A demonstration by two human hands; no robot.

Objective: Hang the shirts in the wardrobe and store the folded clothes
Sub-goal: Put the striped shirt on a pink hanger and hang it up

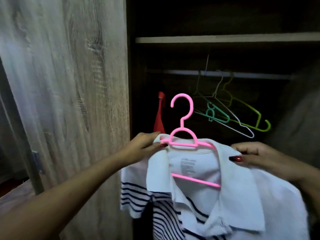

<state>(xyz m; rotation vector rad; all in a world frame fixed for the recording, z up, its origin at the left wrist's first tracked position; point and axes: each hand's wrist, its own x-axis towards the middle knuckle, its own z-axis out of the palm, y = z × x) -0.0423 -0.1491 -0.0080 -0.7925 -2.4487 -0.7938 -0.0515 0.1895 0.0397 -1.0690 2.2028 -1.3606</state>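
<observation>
Your shirt, a white polo w/ navy stripes, sits lower centre-right of frame. It's draped on the pink hanger, whose hook stands upright at centre, in front of the open wardrobe and not yet on the rail. Your left hand, centre-left, pinches the shirt's shoulder at the hanger's left end, thumb & fingers closed on the fabric. Your right hand, right of centre, has its fingers curled & its thumb pressed on the collar's right side, clamped on the shirt. The collar lies open w/ the label showing.

The wardrobe interior is dark. The rail runs across upper right, w/ a green hanger, a white wire hanger & a yellow-green hanger hooked on it, bunched & tilted. A red item hangs left of the pink hook; can't tell what it is. The shelf sits above the rail, its contents too dark to tell. A wood-grain door fills the left of frame.
</observation>
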